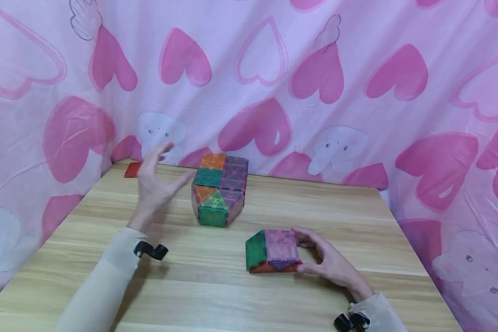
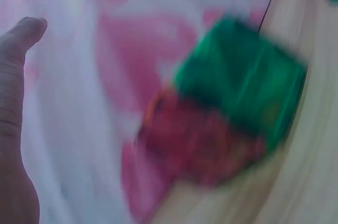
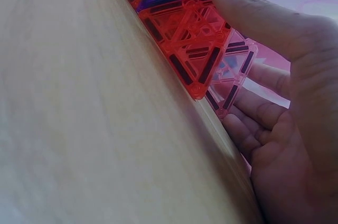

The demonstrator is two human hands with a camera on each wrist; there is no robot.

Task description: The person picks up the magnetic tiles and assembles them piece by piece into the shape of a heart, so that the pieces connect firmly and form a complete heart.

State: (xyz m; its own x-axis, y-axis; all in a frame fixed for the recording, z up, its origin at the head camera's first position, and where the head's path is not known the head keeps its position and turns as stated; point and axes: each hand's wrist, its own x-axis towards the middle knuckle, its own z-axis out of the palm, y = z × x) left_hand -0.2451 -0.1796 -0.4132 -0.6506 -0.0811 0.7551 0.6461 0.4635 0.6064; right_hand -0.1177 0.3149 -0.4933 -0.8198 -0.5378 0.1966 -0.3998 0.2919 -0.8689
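My right hand holds the right end of a low, slope-sided block of translucent magnetic tiles, pink on top with green and red sides. The right wrist view shows my thumb against the block's red triangular tile, while the other fingers lie behind it. Farther back stands a larger, many-sided magnetic-tile box in orange, teal, purple and green. Raised to its left is my left hand, thumb and fingers spread, holding nothing. Blurred green and red tiles appear in the left wrist view.
A flat red tile lies at the back left of the wooden table. Behind and beside the table hangs a pink curtain printed with hearts. Both wrists carry black straps.
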